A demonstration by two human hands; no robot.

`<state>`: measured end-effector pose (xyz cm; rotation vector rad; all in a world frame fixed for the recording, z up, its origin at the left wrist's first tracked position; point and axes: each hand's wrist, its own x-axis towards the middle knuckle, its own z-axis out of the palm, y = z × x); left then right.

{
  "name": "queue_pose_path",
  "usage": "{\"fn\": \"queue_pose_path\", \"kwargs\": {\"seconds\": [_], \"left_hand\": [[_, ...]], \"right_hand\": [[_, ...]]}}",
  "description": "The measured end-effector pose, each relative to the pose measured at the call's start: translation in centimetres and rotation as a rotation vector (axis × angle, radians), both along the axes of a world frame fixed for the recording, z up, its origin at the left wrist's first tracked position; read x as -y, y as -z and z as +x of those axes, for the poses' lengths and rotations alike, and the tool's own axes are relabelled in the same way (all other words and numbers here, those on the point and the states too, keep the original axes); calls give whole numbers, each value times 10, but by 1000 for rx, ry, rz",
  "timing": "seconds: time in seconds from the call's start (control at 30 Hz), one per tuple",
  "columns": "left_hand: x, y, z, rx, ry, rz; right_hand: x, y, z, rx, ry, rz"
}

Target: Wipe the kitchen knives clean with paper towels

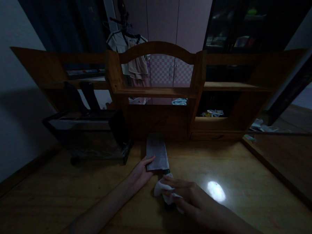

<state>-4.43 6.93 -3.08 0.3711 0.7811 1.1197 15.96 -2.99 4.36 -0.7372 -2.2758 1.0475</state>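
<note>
A cleaver (157,152) with a broad grey blade points away from me above the wooden desk. My left hand (145,166) grips the blade near its lower left corner, thumb on top and the other fingers underneath. Around the cleaver's dark handle is a crumpled white tissue (163,189). My right hand (185,195) presses that tissue against the handle with its fingers. The handle's near end shows below the tissue, and its middle is covered.
A dark knife block (86,134) with two black-handled knives (90,96) stands at the left. A wooden shelf unit (158,122) runs along the desk's back edge. Light reflects off the desk (243,182) at the right. Clothes (134,58) hang beyond the shelf.
</note>
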Motion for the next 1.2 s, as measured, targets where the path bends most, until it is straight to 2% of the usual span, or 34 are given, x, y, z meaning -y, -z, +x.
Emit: {"fn": "queue_pose_path", "kwargs": {"seconds": [0.1, 0.2, 0.27, 0.33, 0.4, 0.47, 0.53, 0.63, 0.83, 0.93, 1.1, 1.2], "left_hand": [[-1, 2, -1, 8, 0, -1], [-1, 3, -2, 32, -4, 12], [-1, 3, -2, 45, -1, 25], [-1, 4, -2, 51, -2, 24], [-1, 3, -1, 48, -4, 12], [-1, 1, 0, 31, -2, -4], [0, -2, 1, 20, 8, 1], [1, -6, 1, 4, 32, 24], [2, -6, 2, -23, 4, -52], [1, -4, 1, 10, 0, -32], [0, 1, 0, 31, -11, 20], [-1, 0, 0, 34, -14, 5]], "right_hand": [[3, -4, -1, -76, -47, -30], [7, 0, 1, -155, -68, -157], [8, 8, 3, -206, -50, -264], [7, 17, 7, -253, 41, -313], [4, 22, 11, -295, 214, -259], [-1, 23, 14, -314, 390, -136], [-5, 19, 14, -279, 453, -18], [-6, 15, 10, -124, 385, 53], [-1, 16, 2, 90, 131, 43], [0, 10, 1, 88, 68, 44], [6, -7, -3, -39, -52, 1], [11, 1, -2, -80, -26, -84]]}}
